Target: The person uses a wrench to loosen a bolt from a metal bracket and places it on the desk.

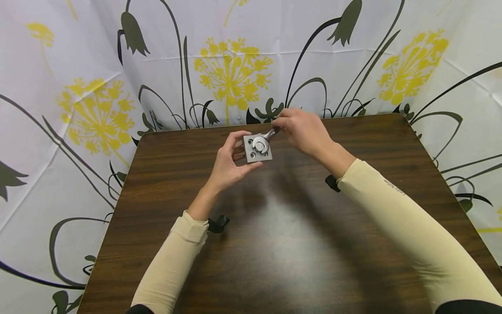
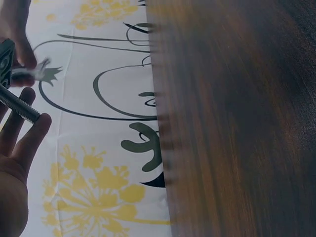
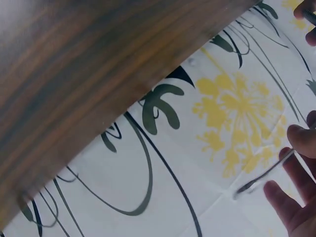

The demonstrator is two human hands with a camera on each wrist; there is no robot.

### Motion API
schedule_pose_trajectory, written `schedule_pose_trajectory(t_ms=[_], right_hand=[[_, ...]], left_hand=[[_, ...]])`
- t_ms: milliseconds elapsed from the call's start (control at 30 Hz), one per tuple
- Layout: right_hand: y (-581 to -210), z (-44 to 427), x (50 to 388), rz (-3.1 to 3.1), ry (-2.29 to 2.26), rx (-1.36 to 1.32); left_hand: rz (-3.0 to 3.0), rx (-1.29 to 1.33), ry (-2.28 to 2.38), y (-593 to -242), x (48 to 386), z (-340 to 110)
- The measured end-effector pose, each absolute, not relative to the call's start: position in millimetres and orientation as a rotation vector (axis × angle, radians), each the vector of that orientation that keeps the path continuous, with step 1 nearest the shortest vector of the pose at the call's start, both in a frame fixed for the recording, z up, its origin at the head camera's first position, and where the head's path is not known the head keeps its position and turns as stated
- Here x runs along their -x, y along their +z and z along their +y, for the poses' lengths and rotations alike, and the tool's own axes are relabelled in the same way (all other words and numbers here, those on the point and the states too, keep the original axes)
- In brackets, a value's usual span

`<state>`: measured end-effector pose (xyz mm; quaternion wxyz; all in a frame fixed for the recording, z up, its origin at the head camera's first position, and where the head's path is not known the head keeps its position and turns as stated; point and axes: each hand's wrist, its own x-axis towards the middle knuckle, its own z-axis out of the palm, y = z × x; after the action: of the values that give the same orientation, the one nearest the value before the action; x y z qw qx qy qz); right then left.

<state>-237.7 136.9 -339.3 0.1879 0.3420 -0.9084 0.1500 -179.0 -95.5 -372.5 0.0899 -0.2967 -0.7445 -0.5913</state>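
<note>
Held aloft near the far edge

The left hand's fingers grasp a square grey metal block above the dark brown wood-grain surface. The right hand's fingers pinch a shiny metal wrench, hiding part of its handle; its end surrounds a silver bolt head on the block. A white, yellow-flowered curtain hangs behind. A black device sits at the left wrist.

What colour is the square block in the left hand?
The block is silver-grey; the head view shows it best.
</note>
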Motion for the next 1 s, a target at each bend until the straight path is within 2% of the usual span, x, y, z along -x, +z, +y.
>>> schedule_pose_trajectory(t_ms=[367,567,700,1000], right_hand=[[-326.7,120.6,255.4,-2.224,0.195,-1.210],[-324.3,119.5,258.6,-2.171,0.065,-1.235],[-324.9,128.5,257.7,-2.267,0.149,-1.129],[-336.1,151.4,236.8,-2.800,0.648,-0.629]], left_hand=[[-2.227,0.921,-1.759,-373.2,177.4,-90.4],[-2.222,0.920,-1.748,-372.9,176.2,-91.6],[-2.223,0.908,-1.742,-372.9,176.0,-92.7],[-2.216,0.892,-1.722,-371.7,177.7,-94.8]])
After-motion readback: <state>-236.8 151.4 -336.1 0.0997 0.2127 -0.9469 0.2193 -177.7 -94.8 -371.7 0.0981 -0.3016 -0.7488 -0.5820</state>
